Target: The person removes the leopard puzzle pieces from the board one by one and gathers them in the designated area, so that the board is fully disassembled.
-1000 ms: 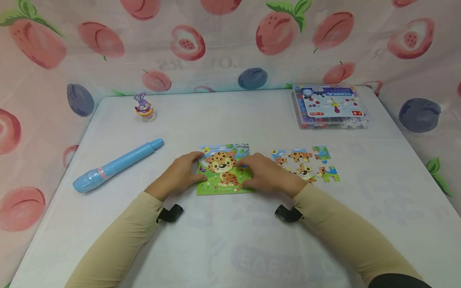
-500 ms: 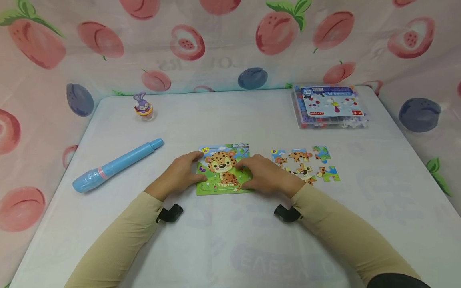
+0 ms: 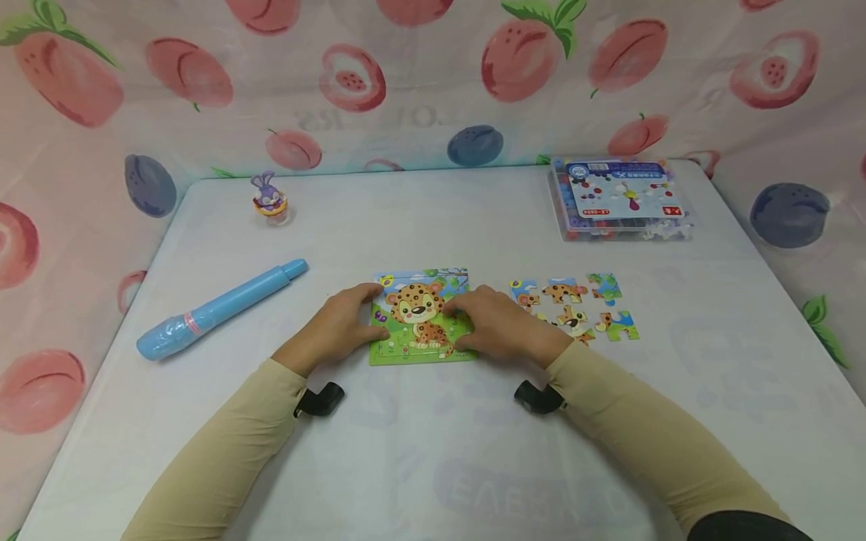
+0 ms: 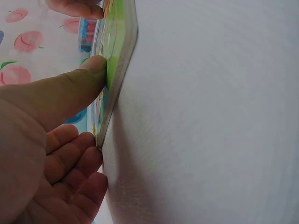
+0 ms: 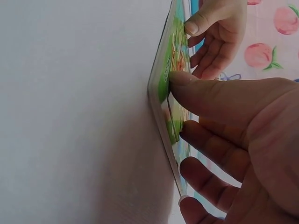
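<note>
Both your left hand (image 3: 333, 324) and right hand (image 3: 499, 324) grip the puzzle board (image 3: 421, 321) by its sides at the middle of the table (image 3: 406, 225), fingers bent, thumbs on its face. It looks light, stiff and rather slippery; best held at the rims. Loose pieces (image 3: 573, 321) lie right of it; a plastic box (image 3: 621, 197) sits farther back.
</note>
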`<act>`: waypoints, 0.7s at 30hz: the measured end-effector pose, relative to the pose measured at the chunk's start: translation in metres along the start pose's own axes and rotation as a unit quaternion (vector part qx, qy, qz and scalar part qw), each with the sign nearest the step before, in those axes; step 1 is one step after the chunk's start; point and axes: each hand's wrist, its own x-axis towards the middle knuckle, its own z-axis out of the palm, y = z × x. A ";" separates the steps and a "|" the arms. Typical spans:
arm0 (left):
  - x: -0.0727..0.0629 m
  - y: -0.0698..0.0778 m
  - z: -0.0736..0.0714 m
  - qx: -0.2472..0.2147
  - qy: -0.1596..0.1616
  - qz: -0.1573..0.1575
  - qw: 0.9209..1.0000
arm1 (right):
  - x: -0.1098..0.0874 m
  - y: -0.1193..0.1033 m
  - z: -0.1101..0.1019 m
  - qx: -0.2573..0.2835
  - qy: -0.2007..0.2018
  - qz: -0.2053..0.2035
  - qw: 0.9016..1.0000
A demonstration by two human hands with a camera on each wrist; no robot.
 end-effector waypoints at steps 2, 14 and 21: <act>0.000 0.000 0.000 -0.001 0.000 0.000 1.000 | 0.001 0.000 0.000 -0.003 0.001 -0.001 1.000; 0.000 0.001 0.000 0.001 -0.002 0.003 1.000 | -0.001 0.000 0.001 0.011 0.000 -0.004 1.000; -0.001 0.003 -0.001 0.004 -0.003 0.004 1.000 | 0.000 -0.001 0.001 0.009 0.002 -0.009 1.000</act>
